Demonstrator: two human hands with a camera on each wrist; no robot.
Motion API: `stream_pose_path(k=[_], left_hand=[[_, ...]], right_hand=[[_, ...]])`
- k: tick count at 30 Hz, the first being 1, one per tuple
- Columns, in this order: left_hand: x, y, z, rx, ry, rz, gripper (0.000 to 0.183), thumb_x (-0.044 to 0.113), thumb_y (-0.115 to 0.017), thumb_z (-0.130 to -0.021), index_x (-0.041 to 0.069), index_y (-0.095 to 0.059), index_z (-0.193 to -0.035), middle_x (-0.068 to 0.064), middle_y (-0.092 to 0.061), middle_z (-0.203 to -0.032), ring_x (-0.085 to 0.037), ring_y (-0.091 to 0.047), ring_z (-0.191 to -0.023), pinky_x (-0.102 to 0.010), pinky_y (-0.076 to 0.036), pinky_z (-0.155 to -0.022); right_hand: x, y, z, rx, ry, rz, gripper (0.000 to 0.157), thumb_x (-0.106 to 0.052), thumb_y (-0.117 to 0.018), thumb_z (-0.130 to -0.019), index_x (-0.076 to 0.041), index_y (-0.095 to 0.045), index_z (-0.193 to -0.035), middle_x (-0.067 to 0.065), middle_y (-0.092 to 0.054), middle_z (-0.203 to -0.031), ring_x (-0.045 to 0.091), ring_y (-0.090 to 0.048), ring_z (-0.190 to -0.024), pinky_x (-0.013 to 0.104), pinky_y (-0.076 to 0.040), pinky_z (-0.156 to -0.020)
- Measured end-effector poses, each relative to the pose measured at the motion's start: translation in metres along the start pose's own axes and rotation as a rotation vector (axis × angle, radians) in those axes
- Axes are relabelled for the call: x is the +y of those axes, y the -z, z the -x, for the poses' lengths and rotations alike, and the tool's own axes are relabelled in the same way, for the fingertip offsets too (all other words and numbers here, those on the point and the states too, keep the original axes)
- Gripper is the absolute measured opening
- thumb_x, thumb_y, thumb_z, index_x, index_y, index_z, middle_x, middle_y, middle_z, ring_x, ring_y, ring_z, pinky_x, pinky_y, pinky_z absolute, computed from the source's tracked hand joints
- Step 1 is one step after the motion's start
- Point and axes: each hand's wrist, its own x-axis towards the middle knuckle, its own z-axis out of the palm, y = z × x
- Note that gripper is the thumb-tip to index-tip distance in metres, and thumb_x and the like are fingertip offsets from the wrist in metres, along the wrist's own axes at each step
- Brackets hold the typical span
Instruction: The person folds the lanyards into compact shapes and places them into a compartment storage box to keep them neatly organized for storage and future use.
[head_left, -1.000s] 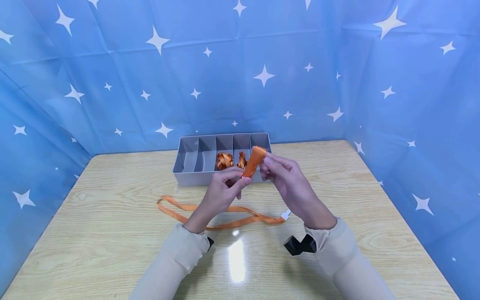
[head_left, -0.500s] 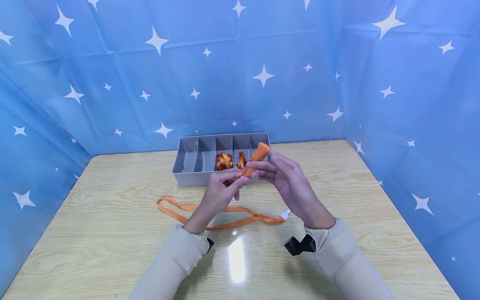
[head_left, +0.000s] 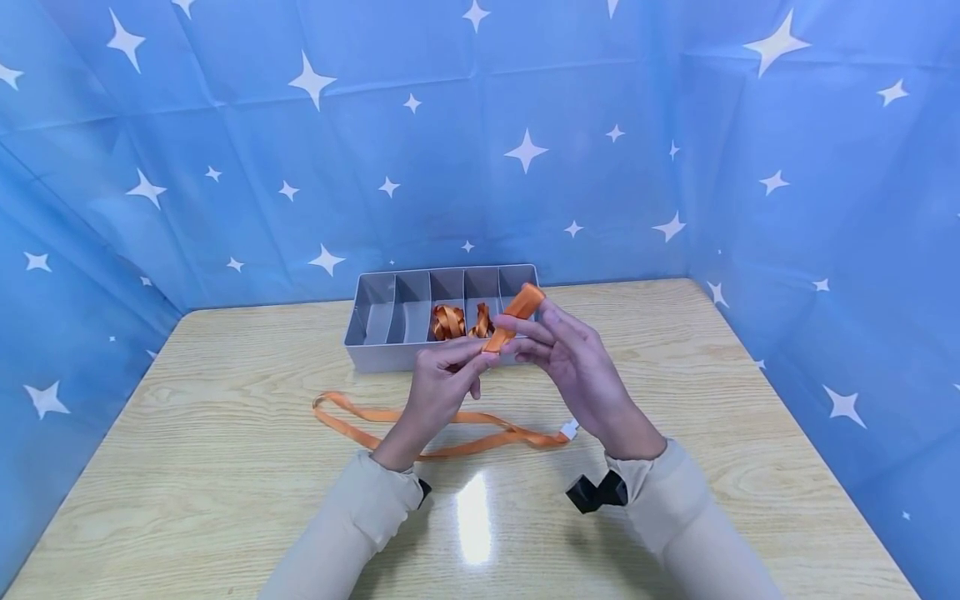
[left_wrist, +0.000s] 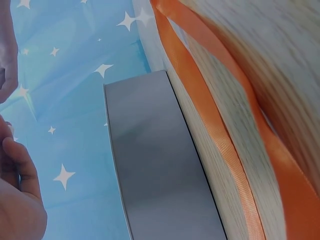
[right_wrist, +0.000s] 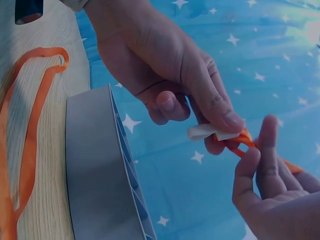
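In the head view an orange lanyard, folded into a short flat strip, is held up between both hands. My left hand pinches its lower end. The right wrist view shows those fingertips on a white plastic clip at the lanyard's end. My right hand has its fingers around the strip's middle, one crossing in front of it. A second orange lanyard lies in a long loop on the table below, with a white clip at its right end.
Behind the hands stands a grey divided box. An orange wound bundle sits in its middle compartment, with another orange bundle in the compartment to the right. A blue star-patterned curtain rises behind the wooden table.
My right hand's fingers have shifted from the strip's upper end down across its middle. The strip's top has tilted slightly up and right. The left hand keeps its pinch.
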Motion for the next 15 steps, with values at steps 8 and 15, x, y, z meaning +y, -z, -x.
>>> stream_pose_path(k=[8, 15], left_hand=[[0.0005, -0.0027, -0.0011, 0.03, -0.036, 0.015, 0.022, -0.004, -0.064, -0.093, -0.012, -0.07, -0.113, -0.013, -0.064, -0.077, -0.016, -0.052, -0.046, -0.029, -0.049, -0.045], [0.0033, -0.0048, -0.0011, 0.064, -0.026, -0.01, 0.024, -0.002, -0.065, -0.093, -0.011, -0.069, -0.115, -0.011, -0.061, -0.072, -0.016, -0.05, -0.045, -0.027, -0.047, -0.044]], right_hand=[[0.0005, 0.0003, 0.0001, 0.003, 0.009, 0.022, 0.052, -0.032, -0.039, -0.109, -0.007, -0.035, -0.154, 0.007, -0.064, -0.132, 0.017, -0.068, -0.097, 0.043, -0.044, -0.102], [0.0012, -0.0013, 0.0006, 0.024, 0.014, 0.033, 0.05, -0.031, -0.04, -0.108, -0.01, -0.037, -0.153, 0.009, -0.063, -0.134, 0.018, -0.069, -0.097, 0.043, -0.043, -0.102]])
